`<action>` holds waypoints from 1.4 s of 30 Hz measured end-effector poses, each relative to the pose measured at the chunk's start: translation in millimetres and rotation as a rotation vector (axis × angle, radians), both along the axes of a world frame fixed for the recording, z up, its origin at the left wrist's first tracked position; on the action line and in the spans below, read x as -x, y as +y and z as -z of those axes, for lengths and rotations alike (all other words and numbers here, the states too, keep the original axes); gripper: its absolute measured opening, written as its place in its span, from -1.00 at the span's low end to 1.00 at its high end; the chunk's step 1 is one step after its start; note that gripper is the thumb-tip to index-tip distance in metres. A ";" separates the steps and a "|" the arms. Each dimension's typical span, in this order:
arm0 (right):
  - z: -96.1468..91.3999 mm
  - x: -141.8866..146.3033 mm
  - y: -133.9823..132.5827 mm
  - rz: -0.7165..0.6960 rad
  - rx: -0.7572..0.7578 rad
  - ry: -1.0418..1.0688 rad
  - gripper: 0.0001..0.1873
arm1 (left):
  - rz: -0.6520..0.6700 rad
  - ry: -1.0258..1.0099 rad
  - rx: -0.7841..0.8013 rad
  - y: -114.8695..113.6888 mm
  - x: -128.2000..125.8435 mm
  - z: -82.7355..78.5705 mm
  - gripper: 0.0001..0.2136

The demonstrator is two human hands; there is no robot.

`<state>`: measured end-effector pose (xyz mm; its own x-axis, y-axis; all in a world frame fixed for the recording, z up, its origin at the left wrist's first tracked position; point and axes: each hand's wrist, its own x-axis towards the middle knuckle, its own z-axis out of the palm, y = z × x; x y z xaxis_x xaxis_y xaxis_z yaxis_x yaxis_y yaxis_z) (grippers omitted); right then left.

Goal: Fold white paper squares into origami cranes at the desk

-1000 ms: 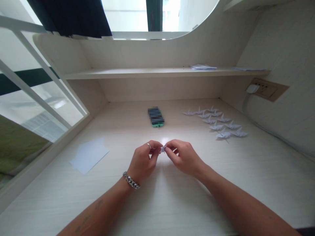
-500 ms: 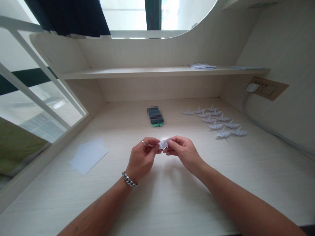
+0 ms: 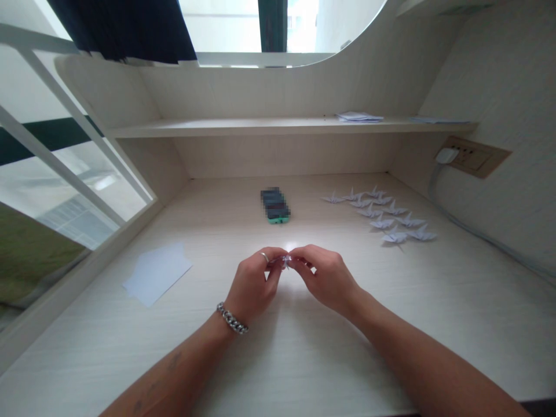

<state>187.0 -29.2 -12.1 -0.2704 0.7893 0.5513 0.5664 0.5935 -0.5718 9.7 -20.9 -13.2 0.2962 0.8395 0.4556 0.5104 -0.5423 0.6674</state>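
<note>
Both hands meet above the middle of the pale wooden desk (image 3: 278, 359). My left hand (image 3: 254, 284), with a ring and a chain bracelet, pinches one side of a small folded piece of white paper (image 3: 285, 259). My right hand (image 3: 324, 277) pinches the other side. The fingers of both are curled tight, and most of the paper is hidden between the fingertips. The hands hover just above the desk surface.
Several folded white paper cranes (image 3: 384, 213) lie in rows at the right rear. A phone in a green case (image 3: 275, 205) lies behind the hands. Flat white sheets (image 3: 157, 273) sit at the left. A shelf (image 3: 278, 126) holds more paper (image 3: 359, 117); a wall socket (image 3: 471, 156) and cable are on the right.
Half a second ago the paper showed wider between the fingertips, held a little higher. Now both hands have closed in on it and sunk slightly, leaving only a small bit visible.
</note>
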 end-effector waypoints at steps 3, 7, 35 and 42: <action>0.3 1.2 -1.5 -0.014 -0.010 -0.062 -0.78 | 0.008 0.039 -0.059 -1.2 -1.2 -2.8 -0.83; -1.7 1.8 -4.0 -0.017 -0.010 -0.112 -0.79 | 0.022 0.062 -0.068 -2.1 -2.5 -5.1 -0.81; -4.6 2.7 1.1 0.061 0.131 -0.025 -0.92 | 0.052 0.065 -0.264 -1.3 0.2 -6.0 -0.81; -4.1 1.9 6.1 0.011 0.297 -0.252 -0.91 | 0.151 0.070 -0.281 -0.3 0.3 -5.8 -0.80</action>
<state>185.1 -23.1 -8.0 -0.3591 0.9081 0.2153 0.7166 0.4161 -0.5597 9.4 -21.2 -7.4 0.4461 0.6284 0.6372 0.4497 -0.7730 0.4474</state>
